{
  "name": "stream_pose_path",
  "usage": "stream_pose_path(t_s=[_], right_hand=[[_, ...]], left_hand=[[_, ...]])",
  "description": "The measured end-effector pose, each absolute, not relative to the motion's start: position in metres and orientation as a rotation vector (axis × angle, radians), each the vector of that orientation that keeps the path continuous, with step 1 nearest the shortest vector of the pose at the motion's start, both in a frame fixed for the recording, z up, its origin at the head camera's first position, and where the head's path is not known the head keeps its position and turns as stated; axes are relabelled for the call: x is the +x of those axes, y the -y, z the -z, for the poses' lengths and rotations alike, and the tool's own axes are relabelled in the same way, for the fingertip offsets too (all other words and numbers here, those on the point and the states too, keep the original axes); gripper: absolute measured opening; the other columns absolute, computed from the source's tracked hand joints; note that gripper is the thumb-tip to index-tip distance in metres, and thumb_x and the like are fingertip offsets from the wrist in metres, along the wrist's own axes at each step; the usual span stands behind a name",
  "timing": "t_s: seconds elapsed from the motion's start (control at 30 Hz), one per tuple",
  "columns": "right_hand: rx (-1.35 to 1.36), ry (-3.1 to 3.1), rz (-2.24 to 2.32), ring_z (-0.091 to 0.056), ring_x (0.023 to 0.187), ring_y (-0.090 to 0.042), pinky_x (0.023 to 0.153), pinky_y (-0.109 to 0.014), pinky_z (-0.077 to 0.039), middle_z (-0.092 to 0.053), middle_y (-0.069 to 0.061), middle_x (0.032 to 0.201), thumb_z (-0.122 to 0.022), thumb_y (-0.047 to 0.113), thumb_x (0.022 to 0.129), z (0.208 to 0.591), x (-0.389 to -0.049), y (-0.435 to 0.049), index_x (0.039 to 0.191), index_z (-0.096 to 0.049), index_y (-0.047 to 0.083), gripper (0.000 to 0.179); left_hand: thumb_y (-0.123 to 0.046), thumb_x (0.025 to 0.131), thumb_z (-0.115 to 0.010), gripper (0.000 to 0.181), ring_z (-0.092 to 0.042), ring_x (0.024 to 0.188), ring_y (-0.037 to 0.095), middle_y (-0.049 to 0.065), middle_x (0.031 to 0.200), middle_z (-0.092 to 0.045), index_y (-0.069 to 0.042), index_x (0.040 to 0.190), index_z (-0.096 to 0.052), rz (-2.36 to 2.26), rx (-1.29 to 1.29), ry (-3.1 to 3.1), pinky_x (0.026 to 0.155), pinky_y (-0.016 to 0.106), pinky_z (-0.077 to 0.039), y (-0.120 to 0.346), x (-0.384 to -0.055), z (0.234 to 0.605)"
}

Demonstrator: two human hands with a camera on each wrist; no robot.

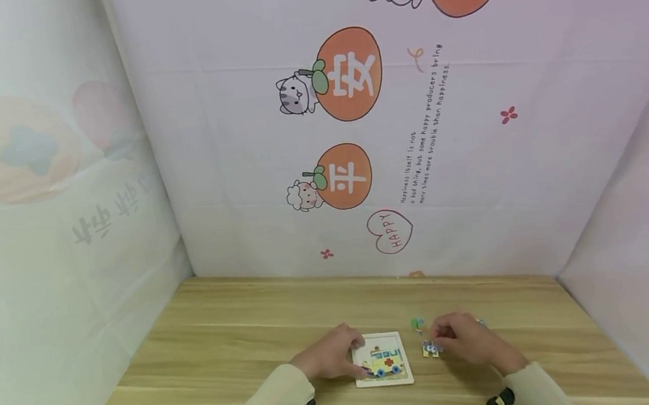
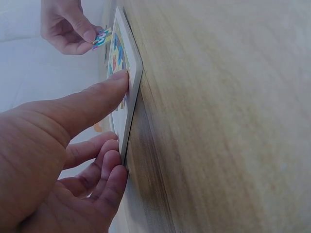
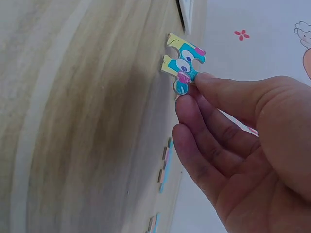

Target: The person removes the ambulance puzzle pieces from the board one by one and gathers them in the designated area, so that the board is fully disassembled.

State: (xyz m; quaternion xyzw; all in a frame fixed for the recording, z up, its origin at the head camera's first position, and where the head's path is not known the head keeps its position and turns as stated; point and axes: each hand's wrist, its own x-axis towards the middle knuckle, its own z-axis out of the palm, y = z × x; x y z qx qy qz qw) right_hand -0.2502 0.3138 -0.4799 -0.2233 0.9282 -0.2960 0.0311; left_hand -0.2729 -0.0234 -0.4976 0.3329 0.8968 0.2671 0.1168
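A small jigsaw tray with a pale frame [image 1: 405, 356] lies on the table, its picture partly filled in with a yellow ambulance on blue wheels [image 1: 387, 361]. My left hand [image 1: 334, 355] holds the tray at its left side. In the left wrist view the left thumb [image 2: 114, 90] presses on its face while the curled fingers meet the edge. To the right of the tray, my right hand [image 1: 468, 340] pinches a jigsaw piece [image 3: 185, 64] between thumb and fingers. Blue and yellow, with two cartoon eyes, the piece is held up off the table.
Loose jigsaw pieces lie near the right hand: a green and blue one [image 1: 417, 325] beyond it, another [image 1: 482, 322] partly behind it. The wooden table [image 1: 243, 334] meets printed white cloth walls [image 1: 256, 238] at the back and sides.
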Motion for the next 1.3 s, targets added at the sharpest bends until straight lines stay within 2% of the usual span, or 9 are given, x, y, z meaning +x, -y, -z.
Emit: stream_pose_path(t_s=[0.5, 0.9, 1.0, 1.17, 1.3], right_hand=[[-0.597, -2.838, 0.811, -0.056, 0.076, -0.002, 0.068, -0.02, -0.051, -0.067, 0.006, 0.085, -0.071, 0.007, 0.098, 0.492, -0.265, -0.309, 0.088, -0.069, 0.015, 0.013], [-0.651, -2.862, 0.784, -0.06, 0.079, -0.001, 0.071, -0.019, -0.054, -0.07, 0.007, 0.088, -0.075, 0.008, 0.095, 0.477, -0.265, -0.302, 0.095, -0.073, 0.011, 0.003], [-0.682, -2.88, 0.754, -0.062, 0.081, -0.001, 0.073, -0.02, -0.055, -0.072, 0.008, 0.09, -0.077, 0.01, 0.094, 0.468, -0.263, -0.296, 0.096, -0.074, 0.013, 0.005], [-0.723, -2.858, 0.704, -0.067, 0.087, -0.009, 0.077, -0.027, -0.059, -0.075, -0.001, 0.098, -0.078, 0.01, 0.093, 0.452, -0.259, -0.279, 0.103, -0.075, 0.009, 0.01], [-0.805, -2.835, 0.679, -0.07, 0.091, -0.017, 0.08, -0.032, -0.062, -0.077, -0.008, 0.104, -0.077, 0.003, 0.091, 0.45, -0.259, -0.264, 0.11, -0.075, 0.003, 0.019]], left_hand=[[-0.033, 0.088, -0.088, 0.062, -0.056, 0.109, 0.006, 0.0, 0.121, -0.06, -0.006, 0.138, -0.063, -0.809, 0.956, -2.601, 0.101, 0.025, -0.053, 0.022, -0.273, 0.498], [-0.034, 0.088, -0.088, 0.062, -0.055, 0.107, 0.005, -0.001, 0.121, -0.06, -0.007, 0.138, -0.063, -0.78, 0.963, -2.623, 0.1, 0.025, -0.053, 0.023, -0.274, 0.497], [-0.034, 0.087, -0.088, 0.063, -0.055, 0.108, 0.006, 0.0, 0.121, -0.06, -0.006, 0.138, -0.063, -0.779, 0.968, -2.622, 0.101, 0.026, -0.053, 0.023, -0.274, 0.497], [-0.033, 0.088, -0.088, 0.062, -0.056, 0.108, 0.007, -0.001, 0.121, -0.06, -0.007, 0.137, -0.063, -0.777, 0.963, -2.622, 0.1, 0.026, -0.053, 0.023, -0.274, 0.497], [-0.034, 0.087, -0.089, 0.061, -0.056, 0.106, 0.006, -0.001, 0.12, -0.06, -0.007, 0.136, -0.065, -0.763, 0.968, -2.634, 0.099, 0.025, -0.053, 0.022, -0.274, 0.497]])
